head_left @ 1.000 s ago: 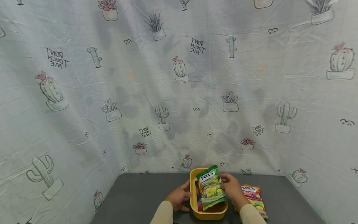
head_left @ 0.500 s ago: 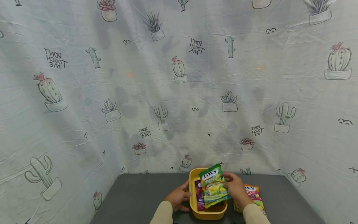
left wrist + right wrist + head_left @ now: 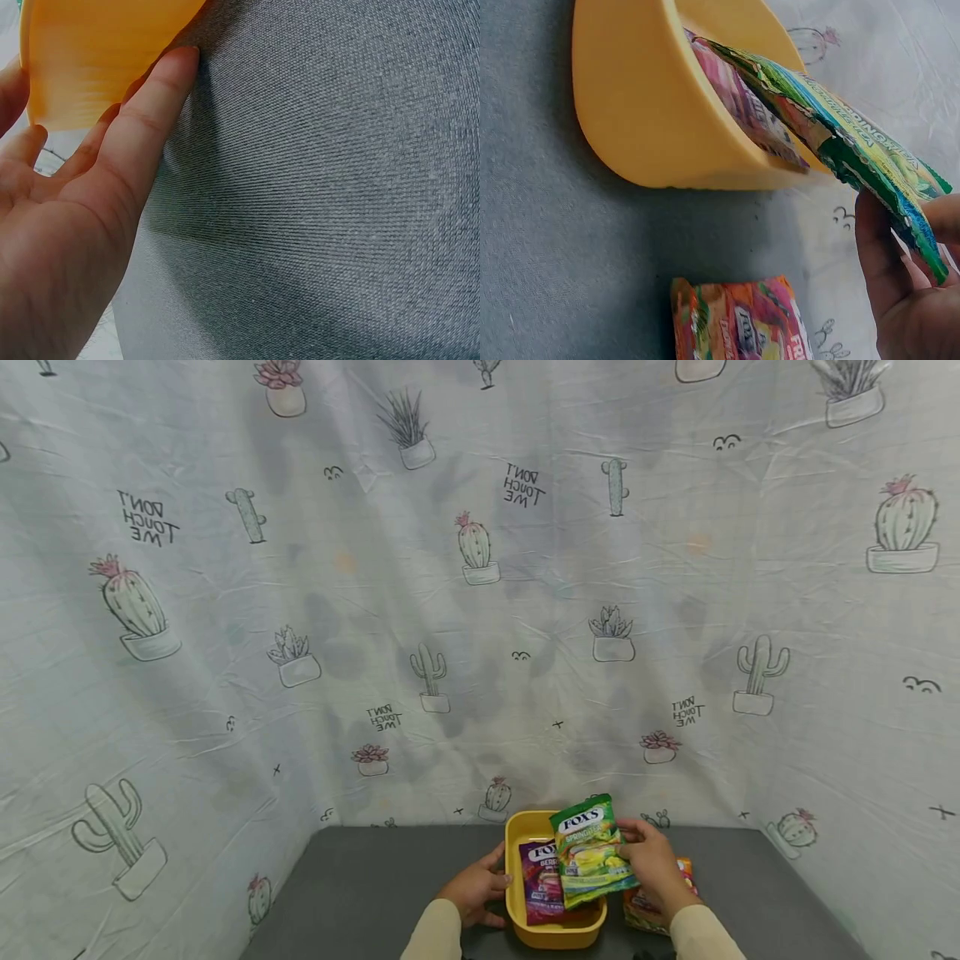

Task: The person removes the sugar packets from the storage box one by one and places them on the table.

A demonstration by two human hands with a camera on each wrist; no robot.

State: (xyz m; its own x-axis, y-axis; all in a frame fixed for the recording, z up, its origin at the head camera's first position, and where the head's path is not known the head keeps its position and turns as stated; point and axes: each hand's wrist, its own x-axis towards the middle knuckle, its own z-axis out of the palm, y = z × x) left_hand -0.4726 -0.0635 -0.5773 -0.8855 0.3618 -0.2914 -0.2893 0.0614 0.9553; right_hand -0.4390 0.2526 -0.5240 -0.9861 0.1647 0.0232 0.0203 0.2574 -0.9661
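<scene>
Green candy bag (image 3: 592, 852) pinched in our right hand (image 3: 654, 860) tilts over the yellow tub (image 3: 525, 827) near the tabletop's (image 3: 375, 893) back edge, while our left hand's (image 3: 472, 890) straight fingers (image 3: 161, 90) touch its side.

Our two hands low in front of us

Our left hand (image 3: 474, 888) lies open, fingers straight, sleeve at the wrist; our right hand (image 3: 654, 860) is raised a little, fingers (image 3: 881, 251) and thumb pinching, forearm angled inward.
</scene>
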